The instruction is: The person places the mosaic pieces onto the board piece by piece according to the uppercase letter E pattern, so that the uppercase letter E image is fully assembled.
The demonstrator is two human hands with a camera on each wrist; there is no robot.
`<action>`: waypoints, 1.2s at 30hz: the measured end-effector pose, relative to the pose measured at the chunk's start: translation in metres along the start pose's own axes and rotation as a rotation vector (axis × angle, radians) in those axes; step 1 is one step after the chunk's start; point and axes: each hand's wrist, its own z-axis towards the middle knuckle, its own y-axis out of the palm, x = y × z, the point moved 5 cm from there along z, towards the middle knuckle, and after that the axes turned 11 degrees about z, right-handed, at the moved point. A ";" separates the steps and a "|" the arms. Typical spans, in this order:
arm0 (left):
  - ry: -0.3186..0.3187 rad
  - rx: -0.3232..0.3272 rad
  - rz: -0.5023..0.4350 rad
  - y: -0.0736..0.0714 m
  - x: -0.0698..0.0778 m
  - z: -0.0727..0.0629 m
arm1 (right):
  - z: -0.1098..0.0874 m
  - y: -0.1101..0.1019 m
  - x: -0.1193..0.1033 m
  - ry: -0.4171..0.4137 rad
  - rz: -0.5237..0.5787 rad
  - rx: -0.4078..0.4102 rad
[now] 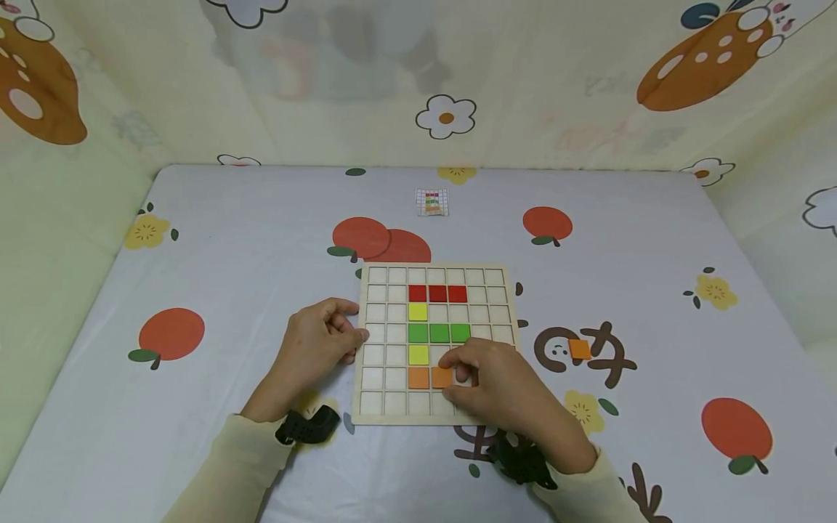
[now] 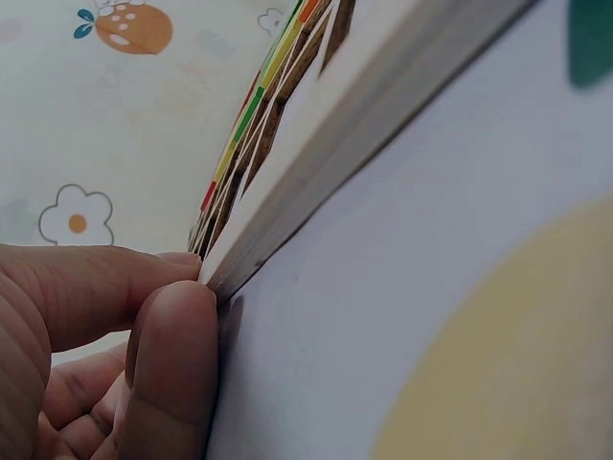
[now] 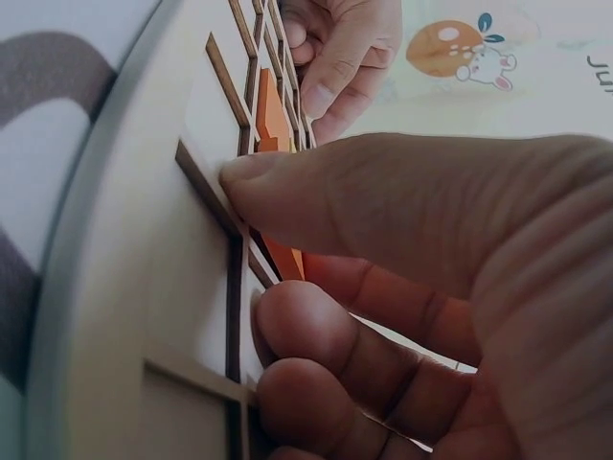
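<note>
A wooden grid board (image 1: 373, 402) lies flat in front of me, its square cells partly filled with coloured tiles. My left hand (image 1: 318, 340) pinches the board's left rim between thumb and index finger; the left wrist view shows both fingertips at that edge. Over the lower part of the board, my right hand (image 1: 500, 381) holds an orange tile (image 1: 441, 378) between thumb and index finger, right at its cell. Another orange tile (image 1: 418, 378) sits just left of it. Above are yellow tiles, a row of green tiles (image 1: 439, 333) and a row of red tiles (image 1: 437, 293).
A loose orange tile (image 1: 579, 349) lies on the cloth right of the board. Behind the board is a small card (image 1: 432, 203) with a coloured grid pattern. The tablecloth (image 1: 261, 240) is printed with fruit and flowers, and a patterned curtain (image 1: 366, 123) hangs at the back.
</note>
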 end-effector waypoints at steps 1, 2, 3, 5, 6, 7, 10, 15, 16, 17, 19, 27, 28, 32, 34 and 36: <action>0.000 0.000 0.000 0.000 0.000 0.000 | 0.000 0.000 0.000 0.001 0.001 0.000; 0.001 -0.002 0.000 0.000 0.000 0.000 | 0.000 0.000 -0.001 0.002 0.001 -0.001; 0.000 -0.003 -0.001 -0.001 0.000 0.000 | 0.000 -0.001 -0.001 0.004 0.001 0.000; 0.000 -0.005 -0.003 -0.001 0.000 0.000 | 0.000 -0.001 -0.001 0.005 0.000 -0.001; 0.000 -0.005 -0.003 -0.001 0.000 0.000 | 0.001 -0.001 -0.002 0.004 0.000 -0.002; -0.001 -0.005 -0.008 -0.001 0.000 0.000 | 0.001 -0.001 -0.002 0.004 -0.002 -0.002; -0.005 -0.005 -0.022 -0.001 0.000 0.000 | 0.001 -0.001 -0.002 0.003 -0.007 -0.004; -0.009 -0.004 -0.034 -0.001 0.000 0.000 | 0.001 -0.001 -0.003 0.006 -0.009 -0.004; -0.009 -0.004 -0.034 -0.001 0.000 0.000 | 0.001 -0.001 -0.003 0.007 -0.009 -0.004; -0.010 -0.005 -0.034 -0.001 0.000 0.000 | 0.001 0.000 -0.003 0.007 -0.008 -0.005; -0.011 -0.006 -0.034 -0.001 0.000 0.000 | 0.001 0.000 -0.002 0.007 -0.009 -0.005; -0.009 -0.006 -0.033 -0.001 0.001 -0.001 | 0.001 0.000 -0.001 0.004 -0.011 -0.005; -0.008 -0.005 -0.032 -0.001 0.001 -0.001 | 0.001 0.000 -0.001 0.002 -0.011 -0.005; -0.003 -0.005 -0.028 -0.001 0.000 0.000 | 0.001 0.000 -0.001 -0.002 -0.008 -0.003; -0.001 -0.005 -0.027 -0.001 0.000 0.000 | 0.001 0.000 -0.002 -0.003 -0.006 0.001; 0.000 -0.004 -0.027 -0.001 -0.001 0.000 | 0.001 -0.001 -0.001 0.001 -0.003 0.006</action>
